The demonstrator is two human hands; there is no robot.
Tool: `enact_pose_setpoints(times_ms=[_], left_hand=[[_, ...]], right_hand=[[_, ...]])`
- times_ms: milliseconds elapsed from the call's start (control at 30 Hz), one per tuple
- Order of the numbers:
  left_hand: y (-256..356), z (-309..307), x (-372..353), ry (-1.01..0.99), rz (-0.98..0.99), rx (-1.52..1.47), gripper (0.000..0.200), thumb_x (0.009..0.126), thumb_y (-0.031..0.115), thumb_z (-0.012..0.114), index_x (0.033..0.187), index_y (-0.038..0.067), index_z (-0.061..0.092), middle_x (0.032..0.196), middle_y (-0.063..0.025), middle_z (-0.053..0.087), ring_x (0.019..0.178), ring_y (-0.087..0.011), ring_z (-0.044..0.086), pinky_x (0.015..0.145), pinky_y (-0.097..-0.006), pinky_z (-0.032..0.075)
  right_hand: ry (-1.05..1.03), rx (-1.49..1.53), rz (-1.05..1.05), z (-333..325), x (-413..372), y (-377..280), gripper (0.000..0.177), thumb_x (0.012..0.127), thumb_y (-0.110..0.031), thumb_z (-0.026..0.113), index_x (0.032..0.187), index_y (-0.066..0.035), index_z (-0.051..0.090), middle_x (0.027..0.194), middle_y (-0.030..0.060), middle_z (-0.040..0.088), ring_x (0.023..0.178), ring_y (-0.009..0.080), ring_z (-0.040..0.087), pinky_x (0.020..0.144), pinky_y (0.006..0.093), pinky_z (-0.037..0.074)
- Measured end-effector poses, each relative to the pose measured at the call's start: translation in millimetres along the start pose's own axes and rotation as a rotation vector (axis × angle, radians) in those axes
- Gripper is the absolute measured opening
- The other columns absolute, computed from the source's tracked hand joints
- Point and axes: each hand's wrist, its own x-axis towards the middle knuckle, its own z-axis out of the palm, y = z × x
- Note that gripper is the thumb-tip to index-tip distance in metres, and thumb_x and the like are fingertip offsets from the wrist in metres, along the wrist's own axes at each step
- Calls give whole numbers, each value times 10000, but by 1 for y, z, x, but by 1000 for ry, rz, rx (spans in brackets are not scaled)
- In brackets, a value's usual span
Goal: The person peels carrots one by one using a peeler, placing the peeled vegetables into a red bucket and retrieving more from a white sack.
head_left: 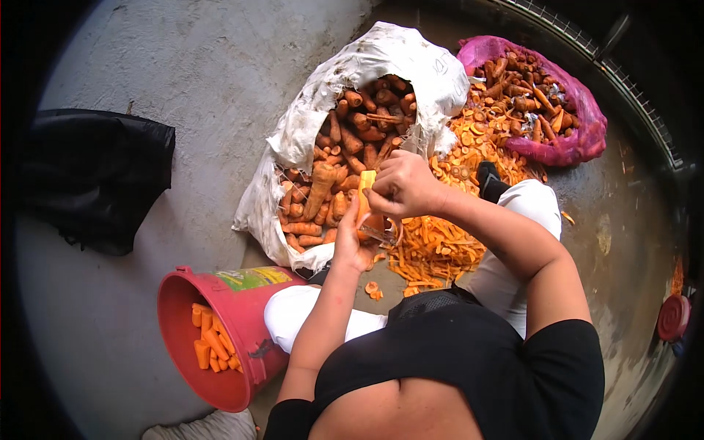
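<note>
Carrot just off mid-view, ~12 o'clock; L hand fingers clamped on it. R hand alongside, fingers curled tog., can't tell on what. Fr. carrot: peelings ~4 o'clock, red bin ~7–8, white sack ~12, pink sack ~2.

Bright orange among white, magenta, red and grey.

The held carrot is orange, yellower at its far end. Beyond, the white sack bears dark scribbled marks and brownish smudges around dull, brown-orange carrots; far right, the mesh bag is magenta. The peelings mix orange and yellow. Near left, the red bucket wears a green-and-yellow label; left, the plastic sheet is black on grey floor.
</note>
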Motion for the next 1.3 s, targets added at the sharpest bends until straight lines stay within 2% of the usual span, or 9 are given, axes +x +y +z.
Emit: enact_pose_setpoints(times_ms=[200,333,533,633,867,1033,1067,1200,1300], left_hand=[[-4,2,3,-61,-15,-17,450,947,470,468,1130,67,549,883,-51,627,799,-183,637,672,-345,544],[-3,-4,-2,-212,12,93,448,958,456,448,1118,47,537,841,-73,608,710,-182,636,554,-332,531],[-5,4,-23,-258,-21,189,445,978,441,399,1159,47,505,845,-103,607,665,-173,614,503,-285,517],[-1,3,-20,-296,56,142,427,980,415,408,1175,45,496,883,-114,617,688,-180,624,533,-292,528],[1,-1,-8,-166,-17,44,386,957,403,453,1152,81,541,966,-83,623,841,-215,633,653,-360,546],[-8,5,-7,22,10,-86,367,897,363,585,1168,118,548,971,-45,614,952,-211,613,704,-374,538],[-10,-1,-6,-151,66,-13,404,868,360,634,1176,114,544,974,-51,602,880,-208,623,663,-356,536],[-10,-6,1,-129,27,104,443,892,445,581,1166,99,541,933,-55,597,752,-190,626,610,-350,538],[-6,-6,4,-215,26,102,479,921,508,498,1148,90,548,934,-61,608,768,-185,636,609,-343,539]], right_hand=[[17,-21,-40,-3,0,4,325,704,-184,616,438,-129,438,466,15,479,471,206,472,518,329,349],[51,-177,181,-7,0,31,291,767,-271,583,506,-168,662,455,34,549,425,215,515,530,320,446],[38,-642,799,-56,0,107,380,840,-399,494,611,-195,718,508,38,617,401,168,566,409,346,447],[-101,-349,874,-51,10,83,376,828,-401,485,677,-175,745,508,54,613,439,201,596,464,348,477],[-81,-102,64,-12,7,-2,288,737,-245,604,474,-129,600,466,58,547,447,224,532,546,347,430],[-22,-92,82,-12,4,-10,288,721,-218,614,454,-130,552,460,50,511,456,231,509,535,348,392],[25,-114,122,-17,6,-5,312,735,-197,617,446,-122,527,458,42,499,463,224,503,516,360,386],[-4,-70,601,-48,16,10,302,807,-258,587,554,-115,667,491,50,572,457,231,561,484,334,451],[66,-115,392,-43,10,17,276,783,-251,603,551,-115,663,493,47,574,457,219,568,468,333,448]])
